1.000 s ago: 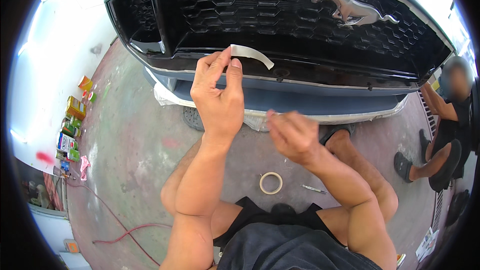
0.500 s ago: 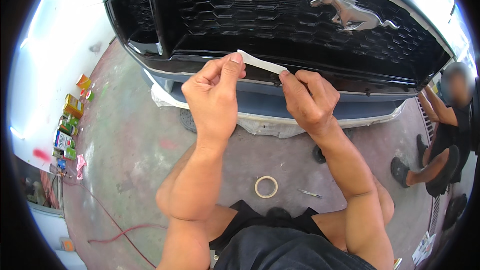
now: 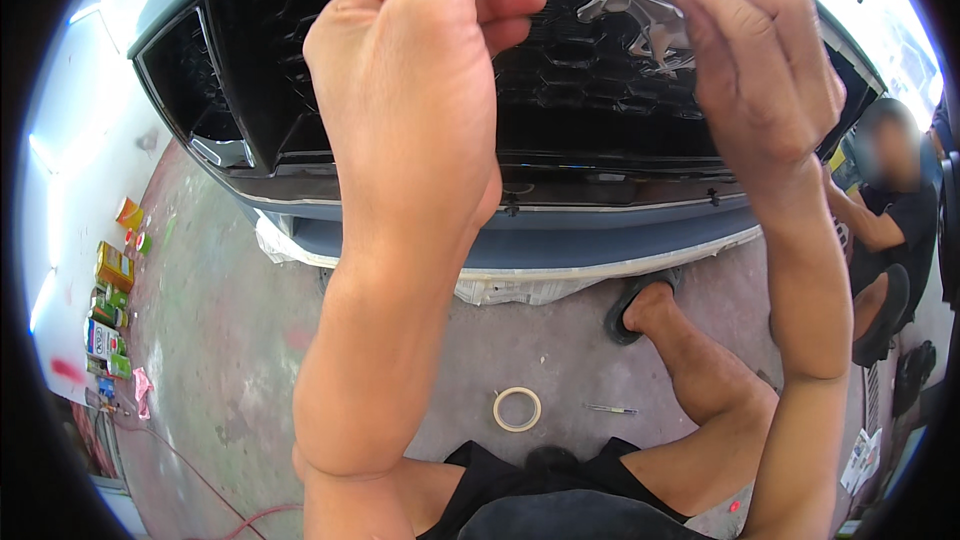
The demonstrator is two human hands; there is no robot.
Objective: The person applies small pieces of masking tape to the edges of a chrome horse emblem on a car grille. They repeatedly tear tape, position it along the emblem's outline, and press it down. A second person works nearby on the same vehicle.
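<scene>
Currently both hands raised at the black grille (image 3: 590, 90): left hand (image 3: 420, 80) curled, grip contents hidden; right hand (image 3: 765, 60) fingertips pinched beside the chrome horse emblem (image 3: 635, 20), can't tell what they hold. Tape roll (image 3: 516, 408) lies on the floor (image 3: 230, 340), well below.
</scene>
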